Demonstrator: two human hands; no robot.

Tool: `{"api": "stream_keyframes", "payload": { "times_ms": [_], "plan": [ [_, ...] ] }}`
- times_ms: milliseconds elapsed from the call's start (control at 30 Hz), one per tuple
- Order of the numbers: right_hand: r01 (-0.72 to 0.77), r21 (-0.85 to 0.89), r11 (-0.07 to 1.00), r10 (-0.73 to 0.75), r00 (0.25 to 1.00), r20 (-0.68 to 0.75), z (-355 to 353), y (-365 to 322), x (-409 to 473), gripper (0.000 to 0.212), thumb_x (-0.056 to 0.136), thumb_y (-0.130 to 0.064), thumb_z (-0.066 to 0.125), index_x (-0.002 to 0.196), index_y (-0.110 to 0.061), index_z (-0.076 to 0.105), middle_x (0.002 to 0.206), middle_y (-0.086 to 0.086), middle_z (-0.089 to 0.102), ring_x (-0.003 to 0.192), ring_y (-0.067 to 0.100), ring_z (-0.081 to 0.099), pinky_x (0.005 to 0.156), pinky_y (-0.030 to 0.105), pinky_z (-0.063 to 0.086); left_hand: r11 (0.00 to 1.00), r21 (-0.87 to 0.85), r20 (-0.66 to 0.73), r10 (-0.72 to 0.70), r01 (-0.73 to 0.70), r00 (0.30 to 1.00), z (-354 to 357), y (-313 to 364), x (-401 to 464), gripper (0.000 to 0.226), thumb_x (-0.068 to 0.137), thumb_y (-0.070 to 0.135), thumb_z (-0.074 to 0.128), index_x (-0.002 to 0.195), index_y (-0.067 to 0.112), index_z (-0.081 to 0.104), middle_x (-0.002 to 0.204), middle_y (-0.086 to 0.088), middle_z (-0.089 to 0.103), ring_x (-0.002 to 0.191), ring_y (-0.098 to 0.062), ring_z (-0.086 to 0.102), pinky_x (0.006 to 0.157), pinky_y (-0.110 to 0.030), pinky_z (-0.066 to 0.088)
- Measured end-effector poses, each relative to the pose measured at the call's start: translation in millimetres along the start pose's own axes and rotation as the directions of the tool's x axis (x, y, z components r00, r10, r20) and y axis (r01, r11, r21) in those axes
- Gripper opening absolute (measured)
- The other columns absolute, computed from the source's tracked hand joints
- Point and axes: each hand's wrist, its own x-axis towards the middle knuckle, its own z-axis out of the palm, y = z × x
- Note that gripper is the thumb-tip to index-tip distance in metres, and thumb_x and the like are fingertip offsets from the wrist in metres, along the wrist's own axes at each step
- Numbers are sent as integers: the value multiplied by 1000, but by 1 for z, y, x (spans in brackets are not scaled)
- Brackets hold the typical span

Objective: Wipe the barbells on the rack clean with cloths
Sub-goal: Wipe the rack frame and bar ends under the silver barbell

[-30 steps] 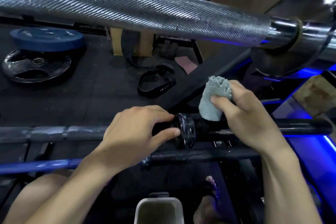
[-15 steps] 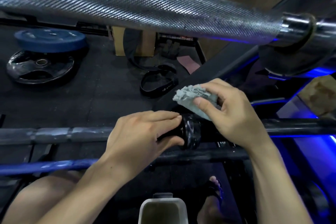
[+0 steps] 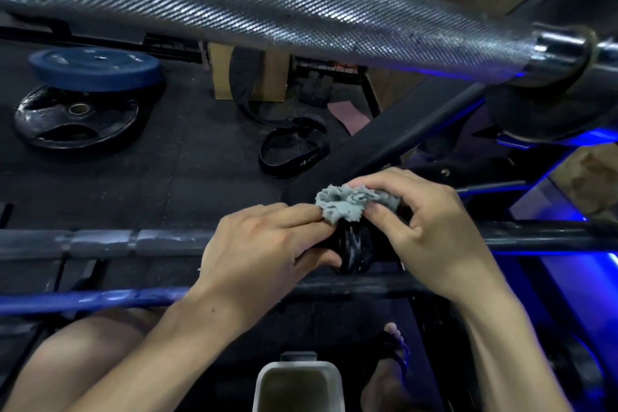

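Head view. Item: dark barbell [image 3: 535,237], lying low across the rack, collar [image 3: 354,247] between my hands. My left hand [image 3: 264,251] is wrapped round the bar just beside the collar. My right hand [image 3: 424,231] pinches the bunched grey cloth [image 3: 347,204] against the collar's top. Step, as I judge it: wiping the collar. Next: rub round it while my left steadies.

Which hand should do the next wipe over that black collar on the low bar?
Probably the right hand: it pinches the cloth directly above the collar. The left hand grips the bar beside it, steadying.
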Motion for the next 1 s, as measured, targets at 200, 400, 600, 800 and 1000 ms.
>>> {"api": "stream_keyframes", "payload": {
  "times_ms": [200, 400, 600, 800, 1000],
  "plan": [
    [30, -74, 997, -32, 999, -31, 13, -2, 11, 26, 93, -3, 68, 111, -21, 75, 104, -15, 73, 103, 7, 65, 90, 28, 49, 1000, 23, 20, -14, 13, 1000, 1, 0, 1, 29, 96, 53, 62, 101, 31, 78, 96, 17, 73, 71, -16, 67, 57, -33, 54],
    [-57, 34, 998, 58, 998, -18, 1, -17, -15, 37, 93, -2, 67, 107, -36, 75, 106, -24, 71, 108, 2, 65, 89, 14, 46, 1000, 0, 73, -31, 31, 997, -6, 1, 4, 26, 94, 53, 55, 105, 43, 75, 110, 27, 71, 71, -10, 63, 60, -24, 47],
    [-39, -28, 999, 36, 994, -104, 13, -3, 6, 28, 94, -6, 68, 109, -29, 75, 97, -22, 72, 97, 5, 67, 86, 24, 51, 996, 79, 86, -37, 31, 996, -2, 2, 3, 36, 102, 54, 49, 88, 30, 73, 85, 16, 69, 68, -14, 59, 55, -29, 45],
    [-90, 91, 992, 92, 996, -11, 3, -16, -23, 32, 94, -8, 67, 107, -35, 76, 104, -16, 74, 102, 4, 69, 87, 24, 52, 998, 60, 47, -7, 4, 999, -3, 2, 3, 25, 93, 44, 55, 103, 35, 77, 111, 23, 73, 69, -15, 64, 59, -23, 46],
    [-49, 113, 992, 66, 987, -148, 15, -1, 5, 25, 93, -4, 66, 109, -21, 77, 103, -16, 76, 100, 5, 71, 86, 30, 57, 1000, 22, 9, -5, 5, 1000, 2, 0, 3, 27, 95, 48, 66, 104, 27, 80, 108, 17, 76, 74, -16, 70, 58, -31, 56]
  ]
}}
